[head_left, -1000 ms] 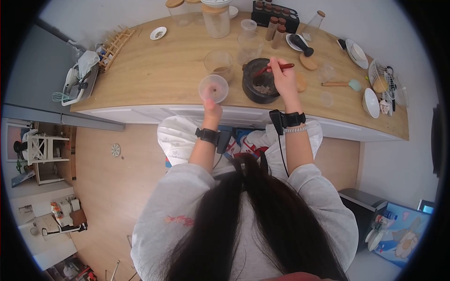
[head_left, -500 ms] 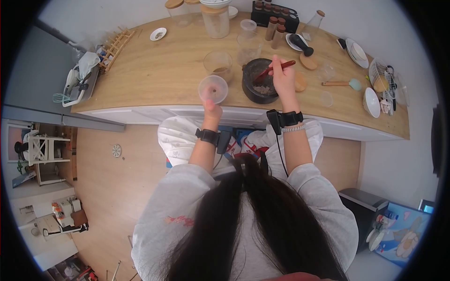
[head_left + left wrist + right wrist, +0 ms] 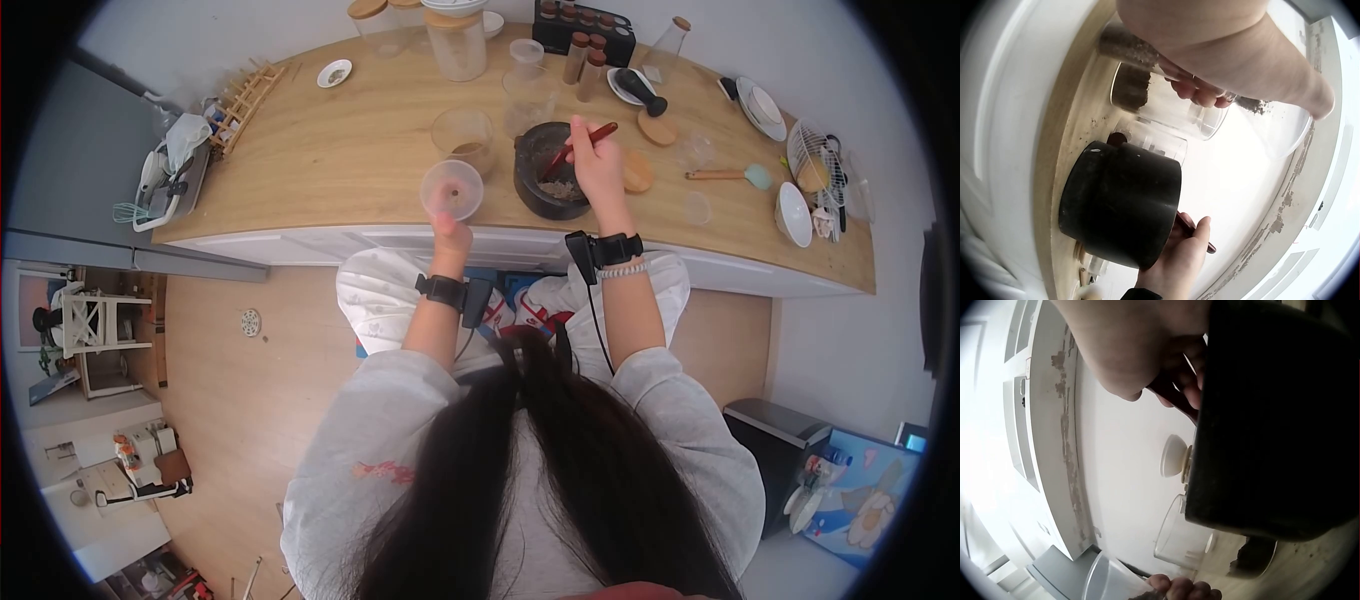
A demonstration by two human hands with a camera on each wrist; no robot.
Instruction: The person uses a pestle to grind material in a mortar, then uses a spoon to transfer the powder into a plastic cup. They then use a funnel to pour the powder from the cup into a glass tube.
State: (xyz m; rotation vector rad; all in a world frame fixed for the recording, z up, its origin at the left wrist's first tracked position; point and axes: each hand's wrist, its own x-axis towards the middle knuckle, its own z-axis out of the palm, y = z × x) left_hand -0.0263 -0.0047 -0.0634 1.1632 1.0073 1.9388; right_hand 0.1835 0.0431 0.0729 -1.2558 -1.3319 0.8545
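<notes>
Your left hand (image 3: 452,236) holds a clear cup (image 3: 453,188) by the front edge of the worktop (image 3: 330,140). A gap away, your right hand (image 3: 601,172) pinches a red spoon (image 3: 603,131) inside the black bowl (image 3: 530,193). Past the cup stands a glass jar (image 3: 463,135).

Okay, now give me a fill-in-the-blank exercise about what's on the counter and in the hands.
The right hand holds a utensil with a dark ____ handle. The clear cup is in the ____ hand. The black pestle rests on a small ____ plate. The spatula has a handle made of ____.

Missing words: red; left; white; wood.
</notes>
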